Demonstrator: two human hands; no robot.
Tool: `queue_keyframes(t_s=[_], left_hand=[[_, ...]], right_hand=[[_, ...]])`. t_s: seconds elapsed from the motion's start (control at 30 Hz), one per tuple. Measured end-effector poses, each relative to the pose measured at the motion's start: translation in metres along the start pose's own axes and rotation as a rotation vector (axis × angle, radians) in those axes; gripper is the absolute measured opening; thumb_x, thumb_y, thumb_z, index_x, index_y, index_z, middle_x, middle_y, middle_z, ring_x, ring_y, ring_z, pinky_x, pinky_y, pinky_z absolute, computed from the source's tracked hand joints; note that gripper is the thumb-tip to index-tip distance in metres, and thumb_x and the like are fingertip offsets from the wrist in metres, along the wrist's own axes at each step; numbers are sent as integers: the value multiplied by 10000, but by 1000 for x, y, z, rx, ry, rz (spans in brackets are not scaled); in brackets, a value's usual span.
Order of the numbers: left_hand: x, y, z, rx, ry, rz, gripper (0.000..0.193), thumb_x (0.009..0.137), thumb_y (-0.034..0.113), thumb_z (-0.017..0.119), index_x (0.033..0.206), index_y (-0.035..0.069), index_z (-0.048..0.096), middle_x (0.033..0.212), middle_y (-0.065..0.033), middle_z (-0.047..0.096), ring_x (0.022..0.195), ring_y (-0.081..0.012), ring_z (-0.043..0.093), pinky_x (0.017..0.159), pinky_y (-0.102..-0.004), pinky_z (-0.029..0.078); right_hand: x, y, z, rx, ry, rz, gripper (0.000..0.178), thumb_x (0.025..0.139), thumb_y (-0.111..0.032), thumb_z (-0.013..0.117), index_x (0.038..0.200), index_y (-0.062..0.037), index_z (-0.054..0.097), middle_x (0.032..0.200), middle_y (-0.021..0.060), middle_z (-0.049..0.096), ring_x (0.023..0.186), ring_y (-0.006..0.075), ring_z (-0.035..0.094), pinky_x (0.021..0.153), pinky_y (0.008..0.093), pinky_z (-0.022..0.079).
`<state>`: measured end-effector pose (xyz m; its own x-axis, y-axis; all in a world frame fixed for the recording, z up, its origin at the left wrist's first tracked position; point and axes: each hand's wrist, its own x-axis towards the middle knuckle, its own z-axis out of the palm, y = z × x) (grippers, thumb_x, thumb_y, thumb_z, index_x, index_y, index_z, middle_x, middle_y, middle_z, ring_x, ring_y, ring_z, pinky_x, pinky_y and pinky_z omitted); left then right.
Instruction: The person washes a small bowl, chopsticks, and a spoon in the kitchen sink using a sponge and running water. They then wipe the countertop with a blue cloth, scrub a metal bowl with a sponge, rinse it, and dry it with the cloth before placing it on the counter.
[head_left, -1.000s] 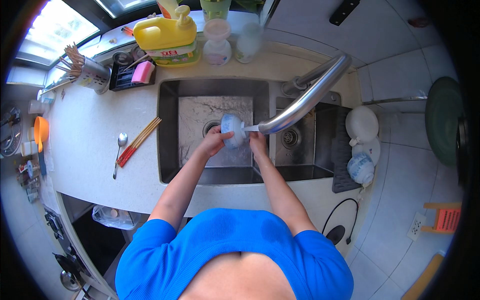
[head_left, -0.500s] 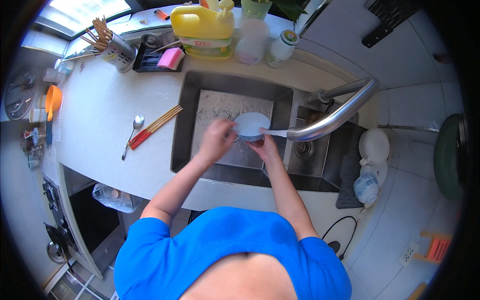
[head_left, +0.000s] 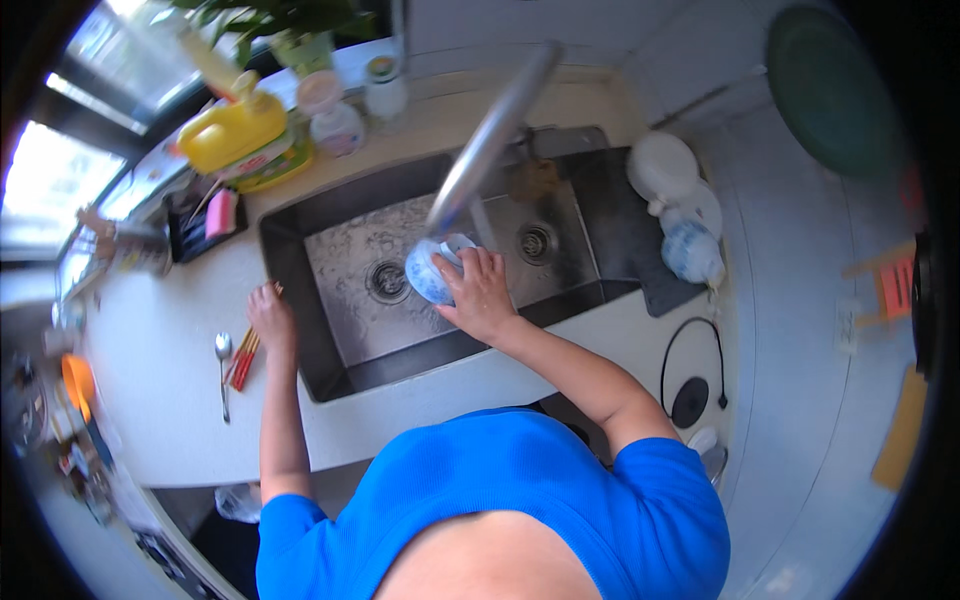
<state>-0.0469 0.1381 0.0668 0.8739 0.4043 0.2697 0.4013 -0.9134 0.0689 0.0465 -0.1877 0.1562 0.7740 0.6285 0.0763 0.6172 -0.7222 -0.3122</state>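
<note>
My right hand (head_left: 480, 295) grips a small white bowl with blue pattern (head_left: 427, 273), tilted on its side over the sink (head_left: 350, 335), just below the end of the faucet (head_left: 490, 150). At the sink's left edge, my left hand (head_left: 271, 315) has its fingers closed over the pale ends of the chopsticks (head_left: 242, 368). Their red ends stick out below the hand and lie on the counter. Beside them is a metal spoon (head_left: 223, 350). My fingers hide the middle and tips of the chopsticks.
A yellow jug (head_left: 235, 135), a black tray with a pink sponge (head_left: 221, 213) and a utensil holder (head_left: 140, 247) line the back left. White bowls (head_left: 663, 165) and a blue-patterned one (head_left: 692, 250) rest right of the sink. An orange ladle (head_left: 77, 380) lies far left.
My left hand has left the bowl and moved left to the chopsticks. The right hand now holds the bowl alone, turned on its side. My view has swung right.
</note>
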Motion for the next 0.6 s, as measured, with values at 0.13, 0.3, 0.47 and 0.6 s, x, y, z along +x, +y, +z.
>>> queue_keyframes(t_s=[0.13, 0.3, 0.47, 0.6], left_hand=[[34, 85, -91, -515, -98, 54, 169, 900, 122, 426, 952, -1, 528, 795, -139, 578, 741, -249, 566, 656, -346, 446], [48, 150, -85, -1137, -328, -27, 217, 935, 178, 400, 936, 12, 540, 677, -52, 548, 613, -96, 505, 566, -232, 412], [47, 182, 4, -1528, -416, -133, 245, 939, 244, 397, 934, 25, 506, 753, -41, 562, 713, -110, 530, 667, -248, 423], [43, 209, 18, -1608, -514, -123, 269, 933, 286, 407, 938, 43, 522, 802, -39, 569, 727, -98, 506, 670, -235, 398]], right_hand=[[-16, 14, -37, 50, 136, 79, 700, 574, -282, 761, 1189, -140, 460, 1015, 118, 405, 983, 282, 400, 847, 417, 307], [-53, 53, -88, 151, 426, 322, 691, 568, -268, 775, 1175, -108, 485, 974, 140, 439, 917, 303, 447, 790, 391, 388], [-102, 122, -148, -73, 688, 526, 671, 576, -227, 770, 1172, -91, 495, 1012, 156, 442, 947, 301, 436, 824, 396, 384], [-140, 186, -170, -448, 795, 643, 679, 571, -245, 770, 1176, -118, 489, 1010, 168, 427, 958, 327, 430, 822, 426, 375]])
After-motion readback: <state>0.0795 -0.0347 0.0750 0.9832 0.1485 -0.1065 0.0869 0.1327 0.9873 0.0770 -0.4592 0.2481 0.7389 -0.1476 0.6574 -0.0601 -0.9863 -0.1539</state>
